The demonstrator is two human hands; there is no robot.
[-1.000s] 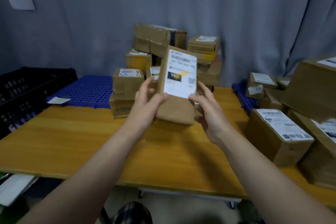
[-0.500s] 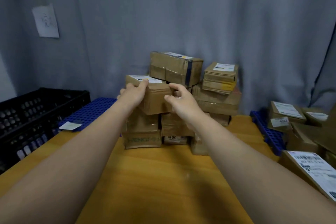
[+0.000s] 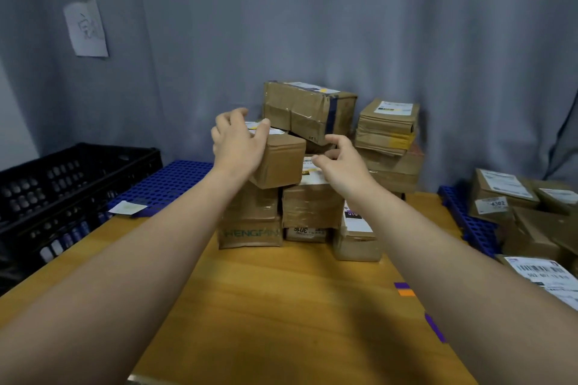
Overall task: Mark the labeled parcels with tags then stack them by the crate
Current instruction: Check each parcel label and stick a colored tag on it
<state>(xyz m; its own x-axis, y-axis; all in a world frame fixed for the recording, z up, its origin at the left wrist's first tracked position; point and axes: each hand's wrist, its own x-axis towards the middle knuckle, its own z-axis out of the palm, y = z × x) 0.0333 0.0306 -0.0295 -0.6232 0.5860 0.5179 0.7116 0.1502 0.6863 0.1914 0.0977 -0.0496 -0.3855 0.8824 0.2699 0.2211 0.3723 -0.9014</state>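
A wooden counter [image 3: 281, 306] with an orange-brown grain fills the lower view, and a grey curtain [image 3: 344, 25] hangs in folds behind it. A sheet of paper [image 3: 86, 29] is fixed to the curtain at the upper left. A black crate [image 3: 72, 178] stands at the counter's left edge. Beside the crate lies a blue perforated panel [image 3: 169, 184] with a small white slip [image 3: 126, 207] on its near corner.

A pile of cardboard parcels stands at the back of the counter, in the middle. The small labelled parcel [image 3: 278, 159] sits high on the left of this pile, slightly tilted, on top of a box printed with green lettering [image 3: 251, 233]. The left hand [image 3: 239, 144] lies over the parcel's upper left edge with fingers spread and fairly straight, their tips on the white label. The right hand [image 3: 341, 162] is just to the right of the parcel, fingers loosely curved and holding nothing. Whether a fingertip touches the cardboard is hard to tell through the blur.

Behind the parcel a larger crumpled box with a blue tape band [image 3: 309, 109] tops the pile. A stack of flat parcels [image 3: 387, 125] rises to the right of that box.

At the far right, more labelled boxes [image 3: 500, 194] crowd a second blue panel [image 3: 469, 222]. One parcel with a barcode label [image 3: 544, 278] lies at the near right edge. Short purple and orange marks [image 3: 405, 289] show on the counter near the right forearm.
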